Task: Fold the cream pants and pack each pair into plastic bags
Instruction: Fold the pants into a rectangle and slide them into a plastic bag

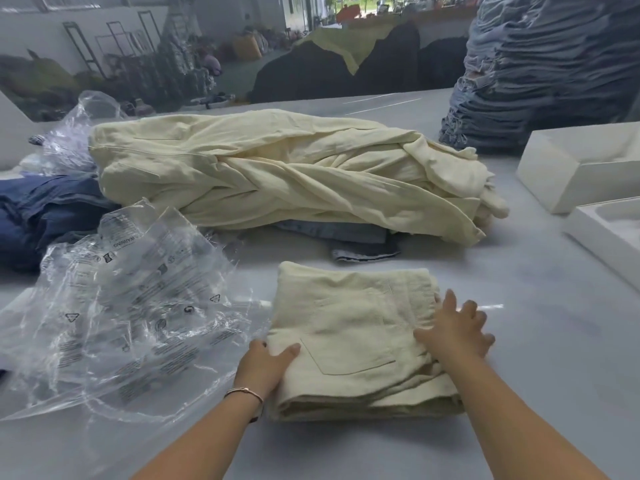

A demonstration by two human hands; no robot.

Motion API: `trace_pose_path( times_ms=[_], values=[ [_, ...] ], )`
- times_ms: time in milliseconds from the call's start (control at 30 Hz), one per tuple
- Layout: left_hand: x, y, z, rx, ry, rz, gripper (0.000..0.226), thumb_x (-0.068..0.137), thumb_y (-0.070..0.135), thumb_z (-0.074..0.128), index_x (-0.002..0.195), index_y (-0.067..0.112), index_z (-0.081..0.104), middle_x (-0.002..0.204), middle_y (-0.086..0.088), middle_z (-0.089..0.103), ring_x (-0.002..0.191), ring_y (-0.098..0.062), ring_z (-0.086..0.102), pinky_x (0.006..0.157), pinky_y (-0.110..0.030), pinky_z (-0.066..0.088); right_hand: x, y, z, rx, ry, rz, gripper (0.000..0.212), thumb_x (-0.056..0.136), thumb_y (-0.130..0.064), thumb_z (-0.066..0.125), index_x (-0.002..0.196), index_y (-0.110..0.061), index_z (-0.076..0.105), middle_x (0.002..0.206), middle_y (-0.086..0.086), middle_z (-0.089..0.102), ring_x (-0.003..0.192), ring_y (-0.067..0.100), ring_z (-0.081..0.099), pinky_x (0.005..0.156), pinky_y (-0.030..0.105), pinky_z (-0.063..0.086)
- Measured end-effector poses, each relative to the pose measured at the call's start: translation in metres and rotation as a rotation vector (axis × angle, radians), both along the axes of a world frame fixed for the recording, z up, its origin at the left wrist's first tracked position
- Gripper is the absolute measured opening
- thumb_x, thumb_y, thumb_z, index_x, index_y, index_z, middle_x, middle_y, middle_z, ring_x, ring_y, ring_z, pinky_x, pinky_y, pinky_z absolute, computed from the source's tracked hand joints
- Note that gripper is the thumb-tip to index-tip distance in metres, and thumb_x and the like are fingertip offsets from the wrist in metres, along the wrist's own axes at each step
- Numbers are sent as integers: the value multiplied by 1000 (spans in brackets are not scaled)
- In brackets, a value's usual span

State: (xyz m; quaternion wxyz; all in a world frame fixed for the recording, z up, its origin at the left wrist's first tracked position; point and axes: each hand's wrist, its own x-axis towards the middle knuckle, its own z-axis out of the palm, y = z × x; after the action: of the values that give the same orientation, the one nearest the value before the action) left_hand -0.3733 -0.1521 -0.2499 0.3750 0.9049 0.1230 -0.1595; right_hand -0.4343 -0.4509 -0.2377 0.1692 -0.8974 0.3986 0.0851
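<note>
Left hand: I see my left hand [265, 367] at the left edge of the folded cream pants [353, 337]. The thumb lies on top of the cloth. The other fingers are hidden at that edge, so I cannot tell if they curl under it.
Right hand: My right hand [455, 332] lies flat on the right side of the same pants, fingers spread apart and straight, pressing down.
Folded cream pants: They sit on the gray table [519, 358] between my two hands, in a neat square with a back pocket facing up.
Plastic bags: Just left of my left hand lies a crumpled heap of clear plastic bags [128, 306] with small print. How many there are is hard to tell.
Cream pile: Past my hands, farther up the table, is a big loose pile of cream pants [277, 174]. It covers most of some blue jeans [346, 237] under it.
Left edge: Dark blue clothes [41, 209] lie beyond the bags, cut off by the edge.
Right side: Far past my right hand stand white boxes [581, 168], partly cut off, and a tall stack of jeans [540, 64] whose top I cannot see.
Background: The room behind is blurry.
</note>
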Motion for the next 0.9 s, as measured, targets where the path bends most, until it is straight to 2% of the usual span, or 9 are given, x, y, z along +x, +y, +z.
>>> trace_pose_path(
  times_ms=[100, 167, 333, 400, 467, 533, 600, 767, 900],
  values=[
    [-1, -6, 3, -235, 53, 19, 33, 72, 34, 82, 95, 16, 66, 102, -3, 70, 94, -22, 65, 84, -32, 51, -5, -4, -1, 180, -66, -123, 85, 67, -54, 76, 128, -9, 36, 117, 11, 52, 105, 29, 54, 87, 39, 46],
    [0, -9, 14, -396, 49, 28, 41, 63, 21, 87, 98, 15, 66, 106, -7, 70, 92, -21, 66, 86, -34, 52, -7, -9, 5, 426, -230, -125, 62, 72, -30, 81, 116, -3, 46, 94, 8, 59, 81, 24, 60, 77, 36, 50],
    [5, 12, 29, -304, -96, -75, 70, 54, 34, 88, 109, 15, 49, 107, 0, 65, 97, -20, 62, 86, -39, 51, -33, -15, 15, 768, -408, -266, 43, 67, -3, 80, 104, -2, 59, 93, 18, 68, 69, 32, 67, 63, 43, 58],
    [-4, 18, 23, -53, -28, -188, 84, 59, 44, 86, 122, 16, 39, 119, -1, 59, 106, -21, 57, 84, -32, 47, -47, -6, 11, 597, -153, -171, 66, 68, -14, 83, 122, -1, 47, 116, 21, 59, 92, 35, 63, 79, 47, 55],
    [-13, 21, 11, 390, -149, -367, 103, 67, 60, 74, 144, 17, 21, 137, -5, 42, 126, -25, 42, 94, -33, 42, -53, 6, 10, 163, 60, -32, 98, 73, -35, 77, 145, -10, 16, 142, 17, 35, 125, 34, 40, 98, 45, 44],
    [-9, 13, 6, 591, -545, -463, 92, 77, 60, 63, 149, 17, 24, 141, -5, 38, 131, -27, 36, 102, -39, 37, -47, 27, 15, -154, -170, 174, 98, 80, -46, 65, 152, -18, 4, 153, 10, 19, 139, 30, 21, 108, 43, 33],
    [5, -3, 7, 521, -758, -510, 68, 87, 50, 57, 143, 15, 40, 146, -6, 41, 136, -26, 35, 107, -43, 32, -31, 53, 18, -253, -410, 394, 85, 88, -51, 54, 153, -23, 8, 160, 3, 11, 146, 24, 9, 117, 42, 18],
    [38, -14, -32, 660, -391, -814, 77, 94, 64, 18, 152, 22, -9, 157, 2, -25, 143, -16, -27, 117, -43, -8, -13, 94, -31, -214, -109, 654, 70, 95, -64, 14, 150, -33, -16, 157, 0, -26, 143, 19, -28, 115, 44, -20],
    [50, -8, -48, 632, -345, -887, 78, 92, 67, 17, 152, 27, -12, 155, 1, -30, 140, -18, -32, 118, -43, -8, -19, 92, -59, -187, -48, 596, 73, 88, -70, 3, 144, -34, -26, 150, -2, -36, 134, 13, -39, 102, 37, -38]
  ],
)
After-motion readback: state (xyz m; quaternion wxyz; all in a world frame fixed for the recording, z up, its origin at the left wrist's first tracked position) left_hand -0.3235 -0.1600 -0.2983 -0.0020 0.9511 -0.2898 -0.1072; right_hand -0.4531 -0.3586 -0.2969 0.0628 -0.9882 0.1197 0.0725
